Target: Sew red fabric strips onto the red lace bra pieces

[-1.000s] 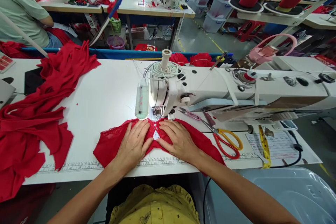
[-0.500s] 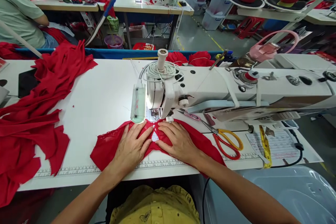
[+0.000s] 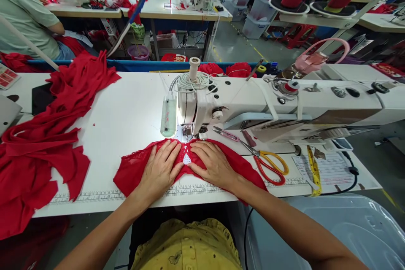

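A red fabric piece with a lace edge lies spread on the white table in front of the sewing machine. My left hand rests flat on its left part, fingers stretched toward the needle area. On the other half, my right hand also presses flat with extended fingers. Between my thumbs a small light triangular gap shows in the fabric. The cloth's far edge lies close to the presser foot; whether it is under the foot I cannot tell.
A heap of red cloth covers the table's left side. Right of my hands lie scissors with red and yellow handles, small pink-handled snips and a yellow tape measure. A clear plastic bin stands below right. A person sits far left.
The view has shifted slightly. The fabric's far edge shows a little more apart from the presser foot, and both hands stay flat on the fabric.
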`<action>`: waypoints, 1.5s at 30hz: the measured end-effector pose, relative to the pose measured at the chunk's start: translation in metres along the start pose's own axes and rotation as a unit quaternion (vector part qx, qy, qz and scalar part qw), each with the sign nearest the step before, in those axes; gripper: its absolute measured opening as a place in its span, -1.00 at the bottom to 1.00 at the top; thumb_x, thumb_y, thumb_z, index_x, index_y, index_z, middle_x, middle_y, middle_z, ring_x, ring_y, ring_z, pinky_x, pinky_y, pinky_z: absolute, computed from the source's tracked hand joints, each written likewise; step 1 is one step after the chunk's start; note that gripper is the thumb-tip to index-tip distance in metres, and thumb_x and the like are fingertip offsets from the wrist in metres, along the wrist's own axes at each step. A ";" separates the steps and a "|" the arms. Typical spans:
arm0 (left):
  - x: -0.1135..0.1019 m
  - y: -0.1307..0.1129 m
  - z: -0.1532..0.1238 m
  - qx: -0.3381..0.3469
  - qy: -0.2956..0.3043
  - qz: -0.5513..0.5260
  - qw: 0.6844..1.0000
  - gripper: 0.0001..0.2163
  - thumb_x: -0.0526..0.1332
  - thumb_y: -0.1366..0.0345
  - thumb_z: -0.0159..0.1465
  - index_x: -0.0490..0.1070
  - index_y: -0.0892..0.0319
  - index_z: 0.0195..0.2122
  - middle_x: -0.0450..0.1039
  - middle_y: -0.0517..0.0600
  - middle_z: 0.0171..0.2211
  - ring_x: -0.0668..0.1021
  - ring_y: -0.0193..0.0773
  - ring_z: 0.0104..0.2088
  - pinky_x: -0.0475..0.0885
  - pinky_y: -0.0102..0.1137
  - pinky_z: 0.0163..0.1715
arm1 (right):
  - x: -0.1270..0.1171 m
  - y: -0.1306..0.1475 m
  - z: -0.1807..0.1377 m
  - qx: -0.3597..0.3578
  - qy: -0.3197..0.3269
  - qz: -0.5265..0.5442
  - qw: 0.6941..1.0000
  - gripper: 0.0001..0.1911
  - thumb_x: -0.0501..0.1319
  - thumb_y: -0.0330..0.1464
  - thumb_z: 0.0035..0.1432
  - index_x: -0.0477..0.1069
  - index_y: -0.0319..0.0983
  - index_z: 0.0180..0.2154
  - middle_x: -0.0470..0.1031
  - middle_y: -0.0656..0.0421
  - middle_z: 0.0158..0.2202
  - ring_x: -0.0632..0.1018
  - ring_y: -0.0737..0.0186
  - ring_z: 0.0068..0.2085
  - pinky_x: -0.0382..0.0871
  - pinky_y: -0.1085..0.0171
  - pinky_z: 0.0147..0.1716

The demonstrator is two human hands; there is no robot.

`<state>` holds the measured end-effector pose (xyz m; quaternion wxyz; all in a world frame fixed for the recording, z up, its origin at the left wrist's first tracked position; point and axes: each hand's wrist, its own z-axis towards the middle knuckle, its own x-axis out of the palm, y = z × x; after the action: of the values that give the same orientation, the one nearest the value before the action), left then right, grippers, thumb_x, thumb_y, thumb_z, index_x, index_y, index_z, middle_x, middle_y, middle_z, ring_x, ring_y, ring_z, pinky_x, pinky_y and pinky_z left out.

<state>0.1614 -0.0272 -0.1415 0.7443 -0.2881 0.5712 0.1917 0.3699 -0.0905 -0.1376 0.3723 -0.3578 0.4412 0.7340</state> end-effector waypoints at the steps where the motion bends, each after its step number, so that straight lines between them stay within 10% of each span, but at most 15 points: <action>1: 0.000 0.000 -0.001 -0.001 -0.001 0.002 1.000 -0.55 0.01 0.16 0.46 0.20 0.18 0.33 0.27 0.17 0.30 0.30 0.05 0.32 0.21 0.13 0.26 | 0.000 0.001 0.000 -0.001 0.001 0.000 1.000 -0.66 0.22 -0.25 0.27 0.42 -0.21 0.05 0.50 -0.01 0.09 0.47 -0.03 0.12 0.39 -0.03 0.11; 45: -0.006 0.006 -0.009 0.003 0.010 -0.013 1.000 -0.44 0.08 0.05 0.40 0.14 0.17 0.36 0.22 0.16 0.33 0.24 0.08 0.34 0.21 0.04 0.26 | -0.002 0.000 -0.007 0.001 0.037 0.016 0.999 -0.40 0.32 -0.09 0.17 0.33 -0.20 0.16 0.44 -0.02 0.18 0.43 -0.06 0.20 0.35 -0.06 0.17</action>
<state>0.1497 -0.0279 -0.1384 0.7419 -0.2951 0.5753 0.1776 0.3722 -0.0971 -0.1382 0.3442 -0.3772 0.4609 0.7258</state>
